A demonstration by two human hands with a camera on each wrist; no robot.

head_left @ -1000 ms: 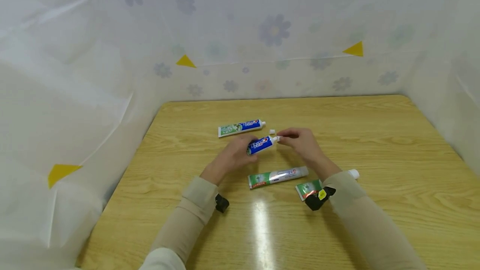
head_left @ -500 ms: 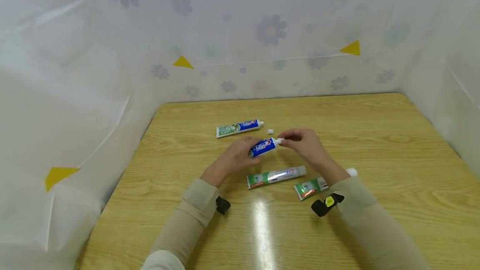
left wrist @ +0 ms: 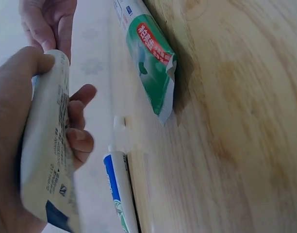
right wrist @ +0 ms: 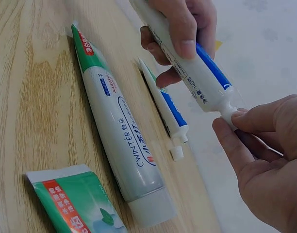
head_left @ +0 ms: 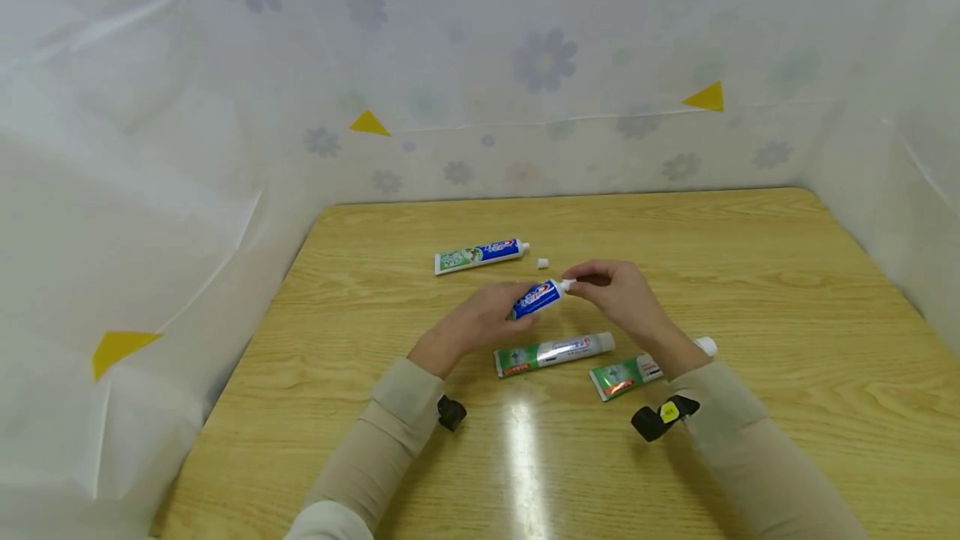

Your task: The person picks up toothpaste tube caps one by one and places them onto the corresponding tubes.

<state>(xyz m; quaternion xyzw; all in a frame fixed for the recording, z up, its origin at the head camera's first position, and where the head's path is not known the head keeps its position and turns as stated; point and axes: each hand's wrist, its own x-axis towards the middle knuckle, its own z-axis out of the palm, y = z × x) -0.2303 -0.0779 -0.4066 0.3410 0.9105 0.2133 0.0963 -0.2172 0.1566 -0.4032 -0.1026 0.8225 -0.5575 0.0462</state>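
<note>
My left hand [head_left: 480, 319] grips a blue and white toothpaste tube [head_left: 537, 299] around its body, holding it above the table with the nozzle end toward the right. At that end, the thumb and fingertips of my right hand [head_left: 628, 297] pinch a small white cap [right wrist: 229, 119] at the nozzle. Behind the hands lies a second blue and green toothpaste tube [head_left: 480, 257], its narrow nozzle bare in the right wrist view. Just off that nozzle a loose white cap [head_left: 543, 263] stands on the table.
Nearer the person, a green and silver toothpaste tube [head_left: 555, 354] with its cap on lies below the hands. To its right, another green tube [head_left: 626, 376] is partly covered by the right wrist. The wooden table [head_left: 375, 298] meets a flowered sheet [head_left: 450, 65] at the back.
Both hands have shifted slightly right and toward the person, carrying the gripped toothpaste tube along. The right hand's fingertips stay at its nozzle end. The tubes on the table have not moved.
</note>
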